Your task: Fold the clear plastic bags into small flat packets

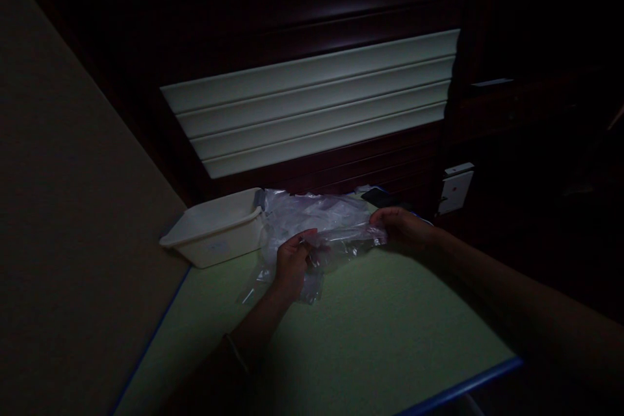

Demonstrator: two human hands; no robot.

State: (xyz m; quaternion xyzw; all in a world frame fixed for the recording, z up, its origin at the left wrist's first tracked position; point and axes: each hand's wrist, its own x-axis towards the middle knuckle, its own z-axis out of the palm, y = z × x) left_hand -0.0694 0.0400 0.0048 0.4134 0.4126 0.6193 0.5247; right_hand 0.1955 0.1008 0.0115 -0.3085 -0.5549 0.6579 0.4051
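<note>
The scene is dim. My left hand [292, 260] pinches one end of a clear plastic bag [336, 244], fingers closed on the film. My right hand [402, 227] grips the bag's other end, fingers curled round it. The bag is stretched between the two hands just above the green table [370, 331]. More crumpled clear plastic [312, 211] lies behind the hands. What is inside the bag, if anything, I cannot make out.
A white plastic tub [219, 227] stands at the table's far left corner. A blue edge band [463, 387] runs along the table's near side. White slats [312, 104] cross the dark wall behind. A small white box [455, 188] is fixed on the right.
</note>
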